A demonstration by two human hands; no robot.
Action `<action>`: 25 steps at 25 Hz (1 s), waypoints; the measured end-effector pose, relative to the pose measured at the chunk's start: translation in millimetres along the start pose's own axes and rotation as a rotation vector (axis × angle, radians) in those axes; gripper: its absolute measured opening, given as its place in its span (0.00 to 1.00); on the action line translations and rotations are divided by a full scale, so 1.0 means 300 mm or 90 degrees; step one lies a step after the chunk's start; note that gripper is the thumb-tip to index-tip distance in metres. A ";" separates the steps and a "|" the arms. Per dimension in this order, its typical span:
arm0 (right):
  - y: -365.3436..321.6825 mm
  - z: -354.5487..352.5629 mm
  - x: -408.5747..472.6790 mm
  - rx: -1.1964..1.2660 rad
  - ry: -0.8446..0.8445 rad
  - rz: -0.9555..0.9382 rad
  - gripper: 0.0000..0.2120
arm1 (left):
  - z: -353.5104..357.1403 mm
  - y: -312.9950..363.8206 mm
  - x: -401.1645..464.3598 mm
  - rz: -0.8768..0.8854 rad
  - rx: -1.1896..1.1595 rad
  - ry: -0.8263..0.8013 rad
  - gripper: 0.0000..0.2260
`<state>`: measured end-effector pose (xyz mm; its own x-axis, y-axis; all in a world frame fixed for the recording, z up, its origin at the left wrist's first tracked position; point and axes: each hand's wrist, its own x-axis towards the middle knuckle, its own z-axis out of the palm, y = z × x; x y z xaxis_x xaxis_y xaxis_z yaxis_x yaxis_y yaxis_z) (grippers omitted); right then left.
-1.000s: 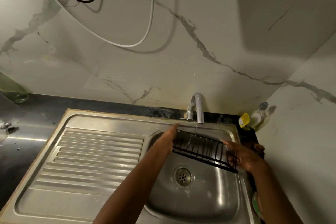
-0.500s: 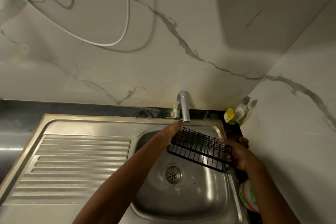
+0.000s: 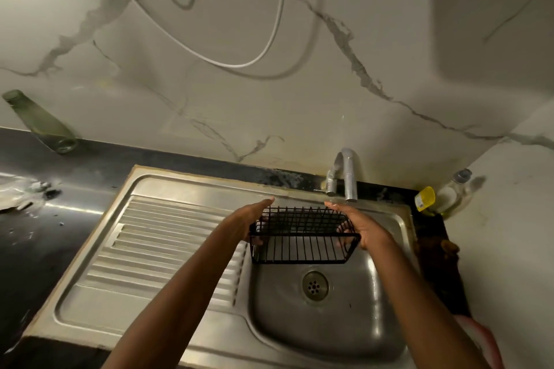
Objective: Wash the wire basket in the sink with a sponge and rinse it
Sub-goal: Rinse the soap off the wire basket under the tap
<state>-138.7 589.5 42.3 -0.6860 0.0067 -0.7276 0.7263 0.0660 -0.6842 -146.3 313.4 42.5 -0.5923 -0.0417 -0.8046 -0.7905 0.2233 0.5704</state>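
1. Holding the wire basket (image 3: 302, 238) from both ends, each grip is clamped on it: the left hand (image 3: 250, 220) lies along the left end wall with its fingers stretched toward the far rim and the thumb seemingly hooked behind the wires, and the right hand (image 3: 358, 226) cups the right end, its fingertips showing through the mesh inside.
2. This two-ended hold probably serves to keep the light frame level and steady, open side up, so that water can pass through the wires.
3. The basket hangs above the back part of the sink (image 3: 386, 302), clear of the bottom, with the drain (image 3: 314, 285) showing below its near wall.
4. Its far rim sits just in front of and below the tap (image 3: 349, 177); I cannot tell whether water is running.
5. No sponge is visible in either hand, so I judge this to be the rinsing or draining part of the job.
6. Further out, a yellow-capped bottle (image 3: 424, 198) and a clear bottle (image 3: 452, 193) stand in the corner, within reach on the right.
7. The ribbed drainboard (image 3: 168, 249) lies to the left, a likely place to set the basket down.
8. On the dark tabletop (image 3: 45, 249) farther left, a green glass bottle (image 3: 40, 123) leans against the marble wall.
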 end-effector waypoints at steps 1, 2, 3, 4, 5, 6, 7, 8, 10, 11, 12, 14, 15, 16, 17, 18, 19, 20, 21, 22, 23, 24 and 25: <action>-0.016 0.009 -0.002 -0.012 -0.006 -0.011 0.32 | -0.010 0.002 -0.005 -0.002 -0.001 0.000 0.34; -0.028 0.009 -0.007 -0.021 -0.004 -0.018 0.30 | -0.010 0.004 -0.014 0.002 -0.007 -0.002 0.33; -0.037 0.003 -0.017 -0.029 -0.002 -0.026 0.29 | -0.004 0.007 -0.018 0.007 -0.010 0.001 0.32; -0.040 -0.011 -0.025 -0.029 0.005 -0.027 0.27 | 0.010 0.011 -0.020 0.013 -0.013 0.001 0.30; -0.034 -0.033 -0.033 -0.027 0.014 -0.032 0.26 | 0.031 0.016 -0.025 0.021 -0.011 -0.004 0.28; -0.022 -0.060 -0.042 -0.029 0.028 -0.032 0.27 | 0.062 0.023 -0.035 0.028 -0.006 -0.013 0.26; -0.007 -0.094 -0.056 -0.028 0.049 -0.027 0.29 | 0.097 0.028 -0.039 0.040 -0.001 -0.022 0.25; 0.012 -0.134 -0.068 -0.019 0.067 -0.017 0.31 | 0.137 0.038 -0.043 0.049 0.004 -0.030 0.24; 0.063 -0.225 -0.095 0.008 0.086 0.004 0.34 | 0.219 0.067 -0.051 0.055 0.031 -0.048 0.24; 0.093 -0.279 -0.107 0.023 0.106 0.013 0.36 | 0.262 0.085 -0.057 0.059 0.057 -0.066 0.24; 0.129 -0.334 -0.112 0.044 0.134 0.022 0.38 | 0.304 0.106 -0.073 0.061 0.085 -0.089 0.24; 0.198 -0.416 -0.127 0.088 0.181 0.031 0.39 | 0.381 0.150 -0.100 0.081 0.124 -0.128 0.21; 0.218 -0.431 -0.148 0.110 0.192 0.039 0.39 | 0.415 0.169 -0.108 0.094 0.145 -0.139 0.20; 0.234 -0.440 -0.166 0.141 0.200 0.044 0.37 | 0.441 0.185 -0.122 0.106 0.171 -0.141 0.19; 0.246 -0.443 -0.180 0.172 0.207 0.048 0.36 | 0.465 0.197 -0.119 0.128 0.195 -0.141 0.19; 0.255 -0.438 -0.186 0.195 0.209 0.050 0.34 | 0.471 0.202 -0.124 0.146 0.214 -0.141 0.19; 0.256 -0.428 -0.189 0.211 0.202 0.047 0.33 | 0.471 0.201 -0.114 0.170 0.224 -0.139 0.19; 0.251 -0.409 -0.193 0.214 0.199 0.040 0.33 | 0.452 0.189 -0.111 0.180 0.224 -0.138 0.19; 0.245 -0.391 -0.185 0.205 0.193 0.037 0.34 | 0.433 0.171 -0.104 0.188 0.216 -0.133 0.20; 0.235 -0.363 -0.180 0.181 0.191 0.037 0.35 | 0.404 0.140 -0.099 0.191 0.208 -0.123 0.22; 0.223 -0.334 -0.163 0.168 0.176 0.036 0.36 | 0.369 0.103 -0.092 0.201 0.206 -0.106 0.23; 0.208 -0.301 -0.151 0.159 0.163 0.041 0.35 | 0.329 0.066 -0.096 0.211 0.193 -0.086 0.26; 0.186 -0.259 -0.149 0.152 0.139 0.034 0.34 | 0.284 0.024 -0.090 0.228 0.170 -0.075 0.32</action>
<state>-70.9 670.5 40.7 -0.6214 0.2195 -0.7521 0.7332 -0.1753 -0.6570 -122.8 399.0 54.3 -0.7866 0.1910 -0.5872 -0.4630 0.4469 0.7655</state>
